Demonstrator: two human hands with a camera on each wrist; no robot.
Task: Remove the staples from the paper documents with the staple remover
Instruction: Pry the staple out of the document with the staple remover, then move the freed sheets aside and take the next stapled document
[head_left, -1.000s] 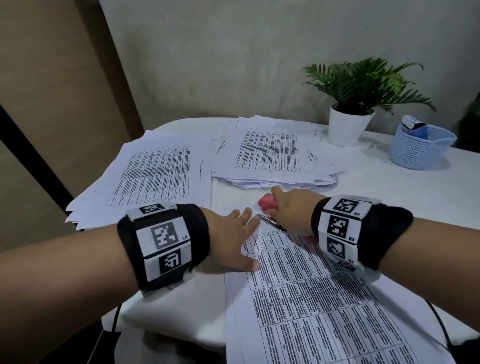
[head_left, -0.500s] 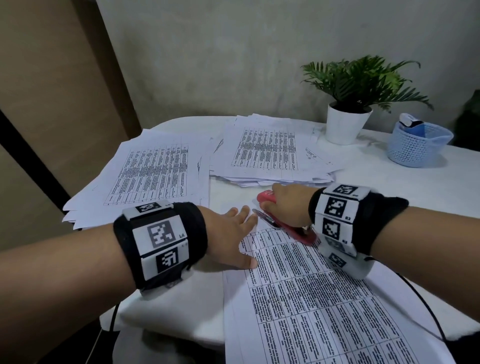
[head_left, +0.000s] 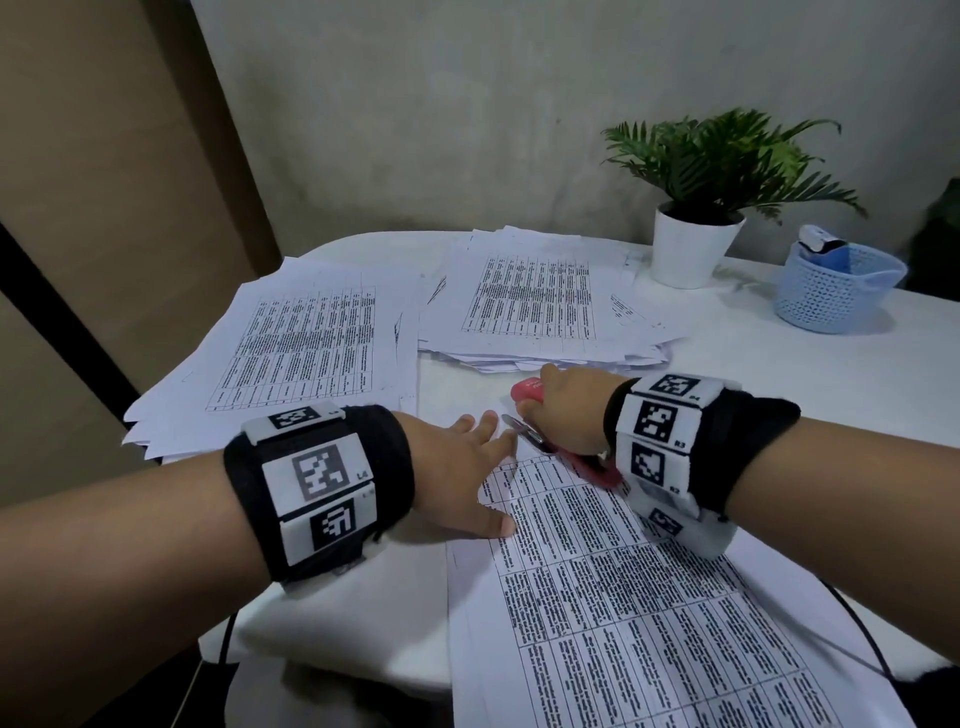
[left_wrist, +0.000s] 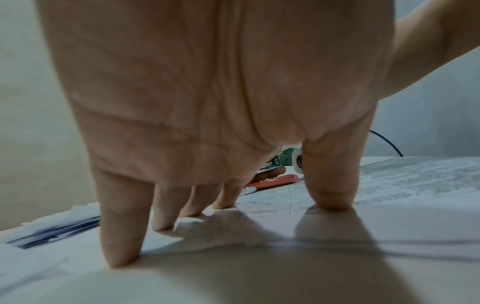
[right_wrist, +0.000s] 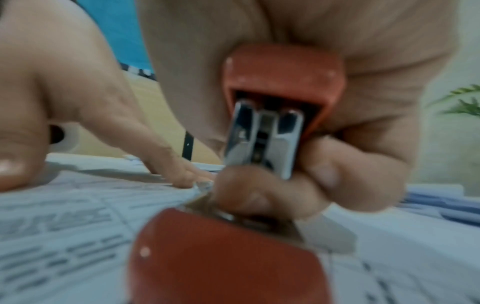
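A printed document (head_left: 623, 597) lies in front of me on the white table (head_left: 779, 374). My left hand (head_left: 467, 467) lies flat on its top left corner, fingers spread, fingertips (left_wrist: 332, 201) pressing the paper (left_wrist: 415, 181). My right hand (head_left: 566, 410) grips a red staple remover (head_left: 524, 391) at that same corner, right beside the left fingers. In the right wrist view the red staple remover (right_wrist: 283, 86) shows its metal jaws pointing down at the paper's corner, with my fingers (right_wrist: 311, 185) curled round it. The staple itself is hidden.
Two piles of printed papers lie further back, one at the left (head_left: 291, 353) and one in the middle (head_left: 530, 306). A potted plant (head_left: 696, 244) and a light blue basket (head_left: 836, 286) stand at the back right. A black cable (head_left: 857, 634) runs off the table's right edge.
My right hand has tilted and drawn the red staple remover slightly back, so more of its lower red handle shows under the wrist. The left hand stays pressed on the paper.
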